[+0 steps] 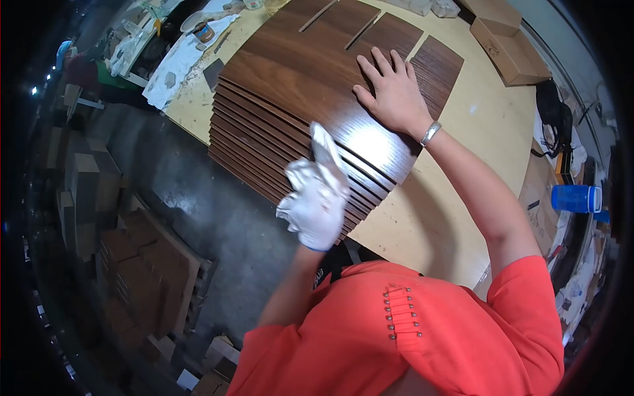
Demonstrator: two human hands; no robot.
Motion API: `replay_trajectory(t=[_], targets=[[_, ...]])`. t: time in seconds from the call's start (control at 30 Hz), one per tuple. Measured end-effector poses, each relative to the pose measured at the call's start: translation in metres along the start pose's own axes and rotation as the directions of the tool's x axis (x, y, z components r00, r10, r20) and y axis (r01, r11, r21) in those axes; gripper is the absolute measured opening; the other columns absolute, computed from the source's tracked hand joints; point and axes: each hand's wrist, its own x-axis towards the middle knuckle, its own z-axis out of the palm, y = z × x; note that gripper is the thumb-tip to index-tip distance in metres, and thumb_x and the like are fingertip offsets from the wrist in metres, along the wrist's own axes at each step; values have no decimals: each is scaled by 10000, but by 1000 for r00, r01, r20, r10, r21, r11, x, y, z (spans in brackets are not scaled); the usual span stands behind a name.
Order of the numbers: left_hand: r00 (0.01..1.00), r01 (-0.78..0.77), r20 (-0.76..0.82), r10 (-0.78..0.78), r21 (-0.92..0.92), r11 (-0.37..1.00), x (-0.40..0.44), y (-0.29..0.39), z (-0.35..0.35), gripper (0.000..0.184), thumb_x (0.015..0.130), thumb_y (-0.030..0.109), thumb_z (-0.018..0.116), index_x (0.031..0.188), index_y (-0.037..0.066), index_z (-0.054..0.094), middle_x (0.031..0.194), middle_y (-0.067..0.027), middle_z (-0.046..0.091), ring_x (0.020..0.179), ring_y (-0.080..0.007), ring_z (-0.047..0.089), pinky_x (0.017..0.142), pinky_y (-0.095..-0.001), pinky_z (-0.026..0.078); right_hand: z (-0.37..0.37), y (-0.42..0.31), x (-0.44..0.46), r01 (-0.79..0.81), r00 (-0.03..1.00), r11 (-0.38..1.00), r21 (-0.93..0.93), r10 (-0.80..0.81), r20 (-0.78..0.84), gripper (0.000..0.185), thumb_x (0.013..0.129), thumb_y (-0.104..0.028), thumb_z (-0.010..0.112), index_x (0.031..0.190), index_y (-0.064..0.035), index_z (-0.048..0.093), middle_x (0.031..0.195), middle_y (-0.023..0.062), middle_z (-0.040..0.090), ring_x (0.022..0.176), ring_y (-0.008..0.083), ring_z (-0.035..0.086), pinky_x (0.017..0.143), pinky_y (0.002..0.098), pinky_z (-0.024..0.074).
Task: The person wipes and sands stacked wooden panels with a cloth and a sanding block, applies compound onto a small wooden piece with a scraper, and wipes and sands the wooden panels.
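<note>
A stack of dark brown wood-grain panels (290,72) lies on the table, its near edges stepped like a fan. Some panels have narrow slots at the far end. My right hand (393,96), bare with a metal band at the wrist, rests flat on the top panel, fingers spread. My left hand (321,214) wears a white glove with a blue hem and is at the stack's near edge. It appears closed around a crumpled white cloth (298,175); glove and cloth blend together, and the fingers are hard to make out.
The pale table (489,138) carries an open cardboard box (508,49) at the far right. A small jar (203,31) and white sheet (175,76) are at the far left. A blue container (576,198) stands right. Brown boards (148,270) are stacked on the floor to the left.
</note>
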Motion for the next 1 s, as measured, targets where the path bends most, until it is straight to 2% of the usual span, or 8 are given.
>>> replay_trajectory(t=[0.1,0.23,0.5,0.6,0.7,0.8,0.9,1.0], targets=[[931,351,15,-366,-322,879,76,-54,-4,368,1016,308,627,1286,61,589,1001,-119,716,848,-250,710,727,-365,574,1,1,0,13,1000,1000,11,-13,-14,656,1009,-516,465,1529,-117,445,1598,212,379,1465,480,313,1189,605,259],[823,567,-10,-567,73,821,159,-101,-19,391,1019,466,524,1186,119,591,920,-208,726,849,-407,704,748,-498,548,3,0,-1,-3,1000,1000,-1,3,-13,665,1010,-523,454,1532,-113,437,1601,223,368,1462,495,311,1183,613,264],[997,-70,67,45,430,900,-29,73,-23,418,904,313,724,1153,-4,613,917,-176,666,853,-312,664,713,-409,537,6,1,1,-10,1000,1000,6,10,1,677,1011,-541,433,1537,-115,427,1608,225,356,1463,510,304,1183,636,253],[802,557,520,-293,-475,681,-107,73,-22,166,848,86,743,975,44,645,879,-78,619,807,-215,640,695,-363,547,10,3,0,-15,1000,1000,17,15,-7,675,1013,-547,427,1533,-117,431,1611,219,353,1468,507,298,1187,638,247],[962,160,267,-51,-405,900,-22,87,-81,182,802,126,801,924,61,683,823,-63,631,750,-226,666,662,-350,551,7,2,5,-14,1000,1000,28,14,-5,669,1017,-549,422,1529,-120,434,1615,214,347,1473,505,291,1192,637,241],[813,581,432,-389,-579,572,22,63,-75,199,896,37,646,1093,17,622,972,-70,635,853,-198,667,723,-345,558,7,2,1,-27,999,999,21,26,21,668,1018,-552,419,1531,-124,430,1620,210,338,1478,503,283,1195,633,238],[947,-267,143,288,-147,952,-8,69,-46,388,717,-75,604,1074,45,700,1055,-89,689,1026,-283,644,945,-397,500,6,1,3,-26,999,999,26,25,31,669,1018,-554,419,1534,-127,424,1623,208,333,1481,501,277,1196,634,236],[864,-212,342,369,-416,884,-34,91,-68,244,685,-63,646,858,75,749,981,-79,709,994,-292,649,949,-414,498,8,3,2,-38,999,999,32,37,23,671,1018,-556,420,1533,-125,424,1621,209,334,1481,500,277,1196,637,234]])
